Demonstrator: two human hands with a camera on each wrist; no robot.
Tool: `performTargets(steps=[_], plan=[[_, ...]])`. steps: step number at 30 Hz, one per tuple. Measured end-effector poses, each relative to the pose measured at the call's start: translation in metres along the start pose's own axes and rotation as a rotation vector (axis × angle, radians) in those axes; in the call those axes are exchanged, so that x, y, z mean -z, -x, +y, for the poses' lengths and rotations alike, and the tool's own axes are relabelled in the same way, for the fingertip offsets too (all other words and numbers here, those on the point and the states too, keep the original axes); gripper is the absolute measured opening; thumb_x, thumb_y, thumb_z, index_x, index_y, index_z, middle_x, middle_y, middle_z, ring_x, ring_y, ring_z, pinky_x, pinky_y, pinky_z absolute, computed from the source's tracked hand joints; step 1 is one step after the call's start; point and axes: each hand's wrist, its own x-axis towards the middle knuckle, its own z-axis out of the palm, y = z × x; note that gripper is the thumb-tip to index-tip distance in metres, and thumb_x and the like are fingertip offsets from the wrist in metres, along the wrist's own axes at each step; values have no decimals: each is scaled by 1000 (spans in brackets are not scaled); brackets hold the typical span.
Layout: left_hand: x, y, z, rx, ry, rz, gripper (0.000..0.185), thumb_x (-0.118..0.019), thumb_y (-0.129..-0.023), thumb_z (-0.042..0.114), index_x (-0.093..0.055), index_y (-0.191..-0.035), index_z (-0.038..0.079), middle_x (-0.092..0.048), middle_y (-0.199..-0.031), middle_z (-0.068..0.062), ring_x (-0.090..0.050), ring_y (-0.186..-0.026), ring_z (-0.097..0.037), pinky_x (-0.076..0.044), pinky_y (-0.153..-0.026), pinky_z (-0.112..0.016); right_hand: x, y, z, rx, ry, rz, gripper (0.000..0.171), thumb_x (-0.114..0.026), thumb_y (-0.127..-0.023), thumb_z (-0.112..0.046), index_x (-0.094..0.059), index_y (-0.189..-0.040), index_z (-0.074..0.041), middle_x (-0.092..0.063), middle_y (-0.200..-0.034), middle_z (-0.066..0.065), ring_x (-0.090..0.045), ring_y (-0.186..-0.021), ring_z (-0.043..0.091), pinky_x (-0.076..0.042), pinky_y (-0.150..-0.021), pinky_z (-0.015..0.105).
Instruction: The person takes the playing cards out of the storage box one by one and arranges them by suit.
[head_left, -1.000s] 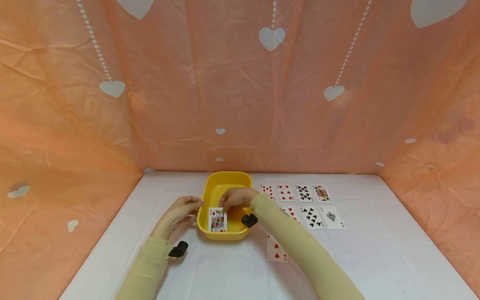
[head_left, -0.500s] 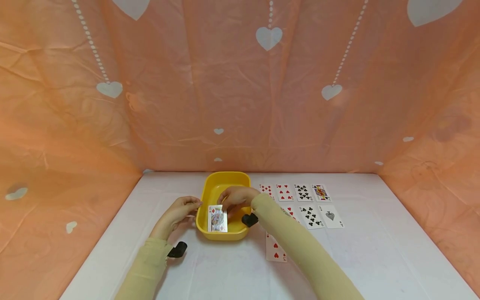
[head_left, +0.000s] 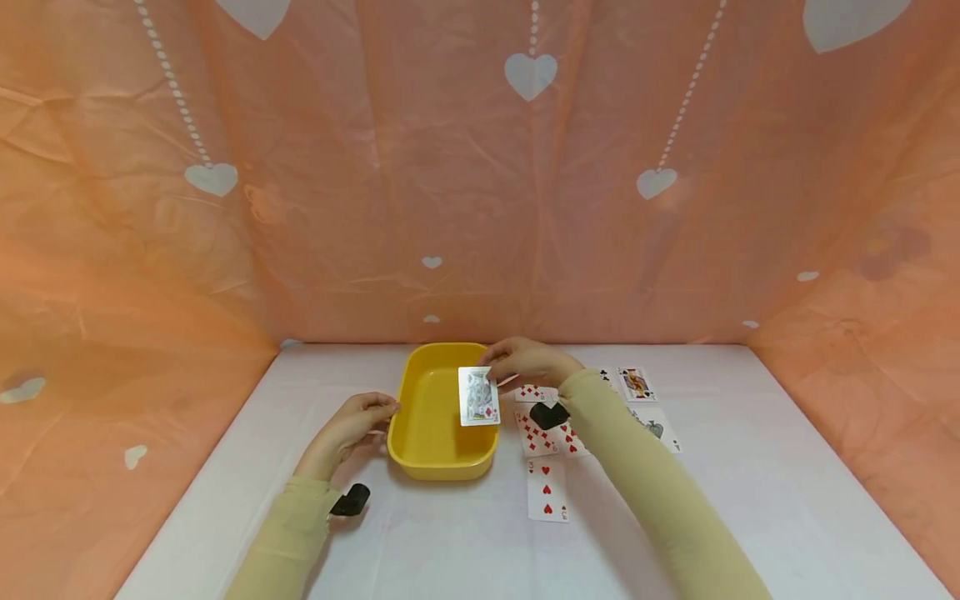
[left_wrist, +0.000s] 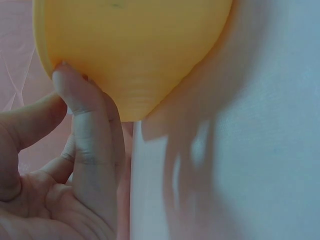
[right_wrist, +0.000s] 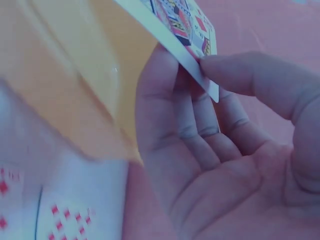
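A peach cloth with white hearts [head_left: 529, 73] walls in a white table [head_left: 450, 550] on three sides. Near the table's middle stands a yellow tub [head_left: 427, 421], bare inside as far as the head view shows.

At the tub's nine o'clock side the left hand [head_left: 347, 427] rests against the outer wall; in the left wrist view its fingers [left_wrist: 87, 135] lie straight along the yellow plastic, touching it but wrapped round nothing.

At the tub's two o'clock corner the right hand [head_left: 525, 361] is raised above the rim and pinches a diamond face card [head_left: 478, 397]. The card hangs at about seven o'clock from the fingers, held by its top edge, face toward the head camera, over the tub's right wall and clear of its floor. In the right wrist view the thumb [right_wrist: 260, 80] presses one face of the card [right_wrist: 185, 30] near its end, with the fingertips behind it and the palm otherwise loose.

At three o'clock of the tub, rows of face-up cards [head_left: 636, 383] lie on the table, partly hidden by the right sleeve [head_left: 652, 492]. A three of hearts [head_left: 547, 492] lies apart at the tub's four o'clock.
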Motion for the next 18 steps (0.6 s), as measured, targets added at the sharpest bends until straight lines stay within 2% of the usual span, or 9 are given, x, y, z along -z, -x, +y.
performTargets(steps=[8, 12, 15, 18], plan=[[0, 0, 0, 4, 45, -19, 31, -59, -96, 18, -54, -115, -6, -64, -88, -6, -62, -75, -15, -51, -60, -25, 32, 39, 0, 20, 4, 36, 32, -56, -91, 3, -52, -123, 9, -61, -106, 17, -60, -89, 25, -46, -92, 52], [-1, 0, 0, 4, 69, -30, 32, -60, -96, 18, -53, -115, -7, -63, -88, -5, -62, -75, -15, -53, -61, -26, 42, 56, 2, 32, 0, 57, 30, -56, -91, 3, -52, -121, 8, -61, -103, 15, -60, -88, 25, -50, -87, 48], [-1, 0, 0, 9, 56, -28, 33, -60, -96, 20, -54, -115, -6, -64, -88, -5, -63, -76, -16, -52, -61, -26, 48, 68, 5, 42, -3, 65, 29, -56, -90, 3, -53, -119, 9, -61, -100, 11, -60, -86, 22, -52, -83, 42], [-1, 0, 0, 11, 40, -21, 32, -59, -96, 20, -54, -115, -6, -64, -88, -5, -63, -76, -16, -52, -61, -26, 52, 80, 9, 45, -13, 74, 28, -56, -90, 3, -53, -117, 9, -60, -99, 8, -60, -87, 20, -51, -83, 42]])
